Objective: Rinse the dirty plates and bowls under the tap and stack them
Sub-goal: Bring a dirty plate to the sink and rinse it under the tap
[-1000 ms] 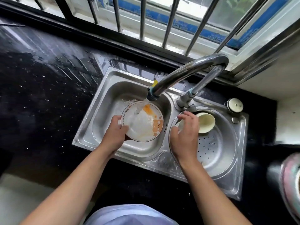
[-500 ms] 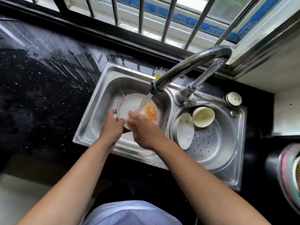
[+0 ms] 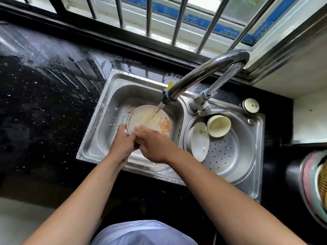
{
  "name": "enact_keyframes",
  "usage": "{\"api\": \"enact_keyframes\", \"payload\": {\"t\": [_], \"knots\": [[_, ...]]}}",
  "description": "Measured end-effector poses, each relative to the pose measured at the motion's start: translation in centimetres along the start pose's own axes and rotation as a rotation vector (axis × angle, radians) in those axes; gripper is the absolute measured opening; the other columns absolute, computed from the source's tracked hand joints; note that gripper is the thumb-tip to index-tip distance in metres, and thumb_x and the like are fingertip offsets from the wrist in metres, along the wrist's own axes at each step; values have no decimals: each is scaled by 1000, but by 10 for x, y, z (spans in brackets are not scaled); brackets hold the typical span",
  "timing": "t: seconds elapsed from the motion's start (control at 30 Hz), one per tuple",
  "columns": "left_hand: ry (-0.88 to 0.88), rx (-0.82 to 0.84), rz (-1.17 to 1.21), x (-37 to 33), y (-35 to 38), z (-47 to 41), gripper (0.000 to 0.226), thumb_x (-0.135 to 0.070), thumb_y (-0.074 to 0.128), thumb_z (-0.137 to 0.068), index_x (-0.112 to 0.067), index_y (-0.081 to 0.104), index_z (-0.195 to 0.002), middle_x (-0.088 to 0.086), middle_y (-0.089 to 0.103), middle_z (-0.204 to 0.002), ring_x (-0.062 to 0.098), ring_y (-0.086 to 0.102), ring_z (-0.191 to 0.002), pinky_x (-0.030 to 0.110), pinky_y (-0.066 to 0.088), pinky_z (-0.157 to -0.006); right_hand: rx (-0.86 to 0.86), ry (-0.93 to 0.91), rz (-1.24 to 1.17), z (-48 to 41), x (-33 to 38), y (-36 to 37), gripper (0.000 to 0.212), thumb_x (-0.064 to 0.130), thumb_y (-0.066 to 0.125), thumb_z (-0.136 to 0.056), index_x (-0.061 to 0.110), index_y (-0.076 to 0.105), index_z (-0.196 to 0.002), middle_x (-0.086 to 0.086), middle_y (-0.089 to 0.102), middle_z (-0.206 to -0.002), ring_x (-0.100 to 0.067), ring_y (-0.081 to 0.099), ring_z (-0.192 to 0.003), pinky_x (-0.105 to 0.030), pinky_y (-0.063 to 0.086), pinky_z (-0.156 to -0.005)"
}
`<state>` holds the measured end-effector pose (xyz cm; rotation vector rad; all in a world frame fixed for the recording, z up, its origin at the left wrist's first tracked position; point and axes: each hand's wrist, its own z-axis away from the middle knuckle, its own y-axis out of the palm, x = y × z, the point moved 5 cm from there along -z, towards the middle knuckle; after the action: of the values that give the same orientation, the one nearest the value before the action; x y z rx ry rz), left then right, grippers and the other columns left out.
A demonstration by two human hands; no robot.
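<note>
A white plate with an orange bear print point(image 3: 141, 117) is held tilted in the left basin of the steel sink point(image 3: 99, 124), under running water from the chrome tap point(image 3: 203, 71). My left hand point(image 3: 122, 144) grips the plate's near-left rim. My right hand point(image 3: 154, 144) rests on the plate's near edge, fingers against its face, touching my left hand. In the right basin a white plate with a food smear point(image 3: 200, 140) leans on edge next to a cream bowl point(image 3: 218, 125) lying on its side.
Wet black countertop point(image 3: 44, 96) surrounds the sink. A round white plug point(image 3: 251, 106) sits on the sink's back-right corner. A barred window point(image 3: 177, 20) runs behind. A round basket rim point(image 3: 311, 183) shows at the right edge.
My right hand left the right basin and came onto the bear plate in the left basin. The orange smear on the plate has largely washed off.
</note>
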<state>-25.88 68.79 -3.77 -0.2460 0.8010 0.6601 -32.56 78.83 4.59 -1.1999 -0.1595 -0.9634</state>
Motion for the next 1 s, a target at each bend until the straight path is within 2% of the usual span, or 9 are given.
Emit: {"api": "enact_keyframes", "payload": {"t": [0.13, 0.2, 0.3, 0.4, 0.47, 0.6, 0.7, 0.83, 1.0], "knots": [[-29, 32, 45, 3, 2, 3, 47, 15, 46, -88, -17, 54, -122, 20, 70, -114, 32, 73, -99, 40, 66, -70, -88, 230, 98, 10, -35, 2, 29, 17, 44, -96, 8, 61, -119, -8, 54, -135, -30, 49, -131, -48, 51, -100], [-22, 51, 33, 4, 7, 6, 42, 15, 46, -89, -19, 55, -112, 21, 69, -111, 31, 72, -91, 38, 65, -67, -137, 301, 108, -3, -40, -6, 38, 16, 46, -95, 4, 55, -130, -15, 48, -143, -33, 43, -136, -50, 43, -110], [-18, 66, 56, -1, 13, 6, 36, 14, 53, -87, -11, 58, -112, 24, 70, -101, 28, 70, -83, 35, 63, -61, -30, 159, 133, -23, -23, -5, 47, 21, 49, -98, 7, 49, -143, -17, 40, -158, -34, 38, -146, -50, 35, -117], [-16, 56, 75, -5, 7, 2, 36, 10, 58, -90, -14, 63, -116, 14, 76, -105, 27, 71, -90, 31, 61, -58, 13, 65, 42, -16, -13, -1, 23, 22, 47, -98, 13, 61, -115, -14, 62, -126, -36, 60, -118, -46, 51, -94], [-30, 50, 90, -5, 5, 0, 45, 14, 50, -89, -19, 65, -116, 14, 76, -109, 30, 74, -96, 38, 65, -67, -98, 134, 5, -2, -26, -6, 21, 25, 44, -99, 14, 62, -101, -11, 69, -106, -34, 64, -102, -46, 56, -83], [-13, 100, 53, -5, 16, 2, 44, 13, 49, -86, -20, 71, -106, 16, 78, -99, 31, 76, -90, 41, 65, -69, -275, 280, 116, 1, -49, -21, 21, 23, 50, -96, 8, 62, -104, -13, 61, -118, -31, 56, -112, -45, 51, -94], [-13, 115, 1, -10, 27, 4, 36, 4, 55, -77, -18, 75, -98, 11, 76, -81, 23, 66, -72, 31, 57, -56, -180, 59, 69, -7, -28, -16, 27, 25, 53, -96, 10, 65, -114, -11, 62, -133, -29, 53, -126, -48, 43, -107], [-15, 121, -16, -16, 27, 3, 41, 1, 53, -78, -12, 75, -109, 19, 79, -103, 27, 74, -86, 36, 62, -68, -143, 118, -85, 12, -39, -13, 20, 30, 47, -97, 19, 60, -87, -5, 68, -100, -26, 58, -97, -48, 52, -87], [-20, -15, 0, -20, 22, 3, 24, 6, 49, -89, -2, 69, -99, 20, 76, -96, 30, 73, -82, 39, 64, -68, -143, 69, 64, 21, -46, -12, 39, 42, 62, -94, 11, 69, -117, -6, 64, -138, -28, 55, -126, -42, 35, -112]]}}
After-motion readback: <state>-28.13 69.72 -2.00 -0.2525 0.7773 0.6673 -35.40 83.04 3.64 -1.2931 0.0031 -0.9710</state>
